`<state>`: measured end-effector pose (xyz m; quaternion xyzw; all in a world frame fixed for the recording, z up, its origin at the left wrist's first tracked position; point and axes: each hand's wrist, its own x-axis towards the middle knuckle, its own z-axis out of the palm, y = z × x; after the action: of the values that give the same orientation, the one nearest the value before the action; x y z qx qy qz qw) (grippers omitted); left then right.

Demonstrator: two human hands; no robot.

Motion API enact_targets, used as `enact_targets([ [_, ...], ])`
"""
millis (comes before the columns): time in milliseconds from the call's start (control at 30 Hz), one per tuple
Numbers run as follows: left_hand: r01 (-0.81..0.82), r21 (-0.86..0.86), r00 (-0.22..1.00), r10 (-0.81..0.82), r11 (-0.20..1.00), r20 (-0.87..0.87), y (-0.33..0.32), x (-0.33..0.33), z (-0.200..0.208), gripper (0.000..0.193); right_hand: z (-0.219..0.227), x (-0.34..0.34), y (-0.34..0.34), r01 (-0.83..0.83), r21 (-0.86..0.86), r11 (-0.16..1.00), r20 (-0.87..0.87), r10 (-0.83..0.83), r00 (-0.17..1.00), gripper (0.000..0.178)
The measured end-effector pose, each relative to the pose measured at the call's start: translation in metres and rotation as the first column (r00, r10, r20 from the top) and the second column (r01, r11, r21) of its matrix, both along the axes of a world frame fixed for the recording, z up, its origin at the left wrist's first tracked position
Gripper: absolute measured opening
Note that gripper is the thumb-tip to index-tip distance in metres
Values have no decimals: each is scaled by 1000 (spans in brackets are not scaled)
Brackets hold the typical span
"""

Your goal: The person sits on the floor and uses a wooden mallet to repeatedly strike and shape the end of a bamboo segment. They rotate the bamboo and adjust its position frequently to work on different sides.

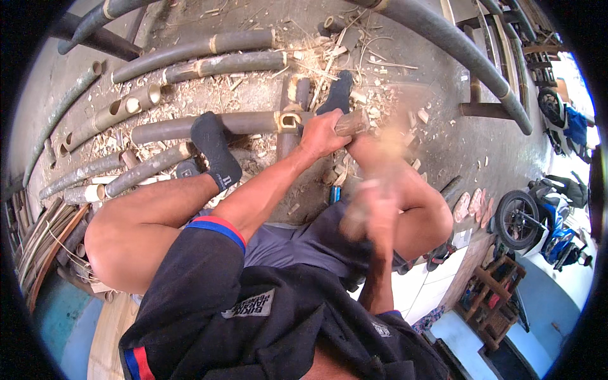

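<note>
A dark bamboo pole (pixel 244 123) lies crosswise before me, a squarish hole cut through its wall near the right part. Next to that hole my left hand (pixel 322 134) is closed around a thick brown wooden handle (pixel 353 123); whatever tip it has is hidden. My right hand (pixel 379 212), smeared by motion, is wrapped round what looks like a wooden mallet (pixel 389 152), raised over my right leg. The mallet's outline is too blurred to make out fully. My left foot, in a dark sock (pixel 212 142), presses on the pole.
Several cut bamboo lengths (pixel 225 66) lie to the left and beyond, one with round holes (pixel 114 117). Pale shavings (pixel 304 60) litter the floor. Bamboo frames (pixel 462 54) stand at upper right. Sandals (pixel 468 206) and a motorbike (pixel 538 218) are at right.
</note>
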<state>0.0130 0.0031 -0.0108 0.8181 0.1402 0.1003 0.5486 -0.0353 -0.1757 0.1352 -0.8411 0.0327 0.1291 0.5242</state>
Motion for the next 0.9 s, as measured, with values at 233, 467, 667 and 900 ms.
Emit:
enact_targets([
  [233,40,72,999,-38,997,-31,4,-6,-13,37,28,34,-46,38,303,952,-105,-7,994,69],
  [467,26,100,993,-15,995,-114,13,-25,-6,34,11,6,-9,-215,50,975,-197,220,955,75],
  [667,-457,-406,865,502,792,6,35,-32,38,46,-6,19,-24,-67,156,985,-39,74,996,75],
  [900,-472,-760,695,719,446,-10,103,-65,8,17,7,15,38,-303,251,919,-70,330,941,83],
])
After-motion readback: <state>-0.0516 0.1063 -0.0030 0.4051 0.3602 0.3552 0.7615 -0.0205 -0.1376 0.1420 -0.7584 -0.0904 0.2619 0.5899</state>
